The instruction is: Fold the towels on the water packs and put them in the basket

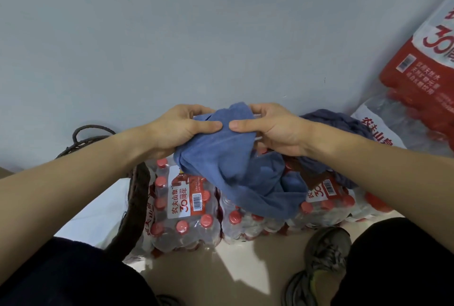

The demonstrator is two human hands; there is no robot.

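- Both hands up at centre frame, and they've got the blue towel (pixel 221 143) between them.
- Left hand (pixel 181 128) grips the towel's top edge at 9 o'clock of the cloth, thumb laid flat across the front, fingers curled behind.
- Right hand (pixel 270 128) mirrors it at 3 o'clock, thumb on the front, fingers wrapped round the back; the two thumb tips nearly meet.
- The towel hangs bunched from that grip, its lower end draping down onto the water packs (pixel 186 207) at 6 o'clock.
- More blue cloth (pixel 277 187) lies crumpled on the packs just under the hands; whether it is the same towel, can't tell.
- A darker towel (pixel 336 121) sits heaped at 3 o'clock, behind the right wrist, on the packs.
- The basket (pixel 137 190) stands at 8 o'clock, touching the left pack, its handle (pixel 91 131) looping up by the left forearm.
- Another pack (pixel 422 60) leans at 2 o'clock against the wall.
- A shoe (pixel 324 251) rests on the floor at 5 o'clock.
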